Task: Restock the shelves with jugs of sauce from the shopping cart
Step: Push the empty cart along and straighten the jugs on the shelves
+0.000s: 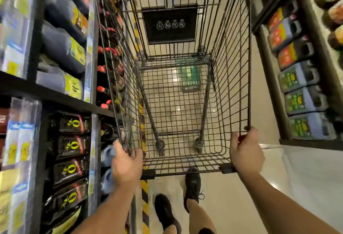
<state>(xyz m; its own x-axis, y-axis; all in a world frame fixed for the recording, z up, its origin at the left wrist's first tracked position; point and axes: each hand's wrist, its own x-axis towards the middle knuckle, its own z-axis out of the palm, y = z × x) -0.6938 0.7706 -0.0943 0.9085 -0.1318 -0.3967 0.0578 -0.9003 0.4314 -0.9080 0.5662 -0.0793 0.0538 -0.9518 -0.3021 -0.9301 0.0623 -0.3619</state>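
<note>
I am standing at the near end of the shopping cart [232, 77], gripping its top rim with both hands. My left hand [127, 166] is curling its fingers over the wire at the near left corner, and my right hand [245, 152] is closing round the wire at the near right corner, thumb on the outside. Neither is holding anything but the rim. Through the mesh bottom I am seeing pale floor [241, 196] and a blurred green patch [189, 77]; a black placard [169, 24] is hanging on the far wall of the basket.

The jugs of sauce [304, 101] are lying in rows on the right shelves [308, 143], green and orange labels facing the aisle, and more dark jugs [63, 47] are filling the left shelves [55, 94], above a column of black pouches [70, 146]. The cart's left wall is running just beside the left shelf edge, over a yellow-and-black striped tape [145, 202] on the floor. On the right a strip of open floor is separating the cart from the shelf edge. My shoes [193, 183] are standing just behind the cart's near rim
</note>
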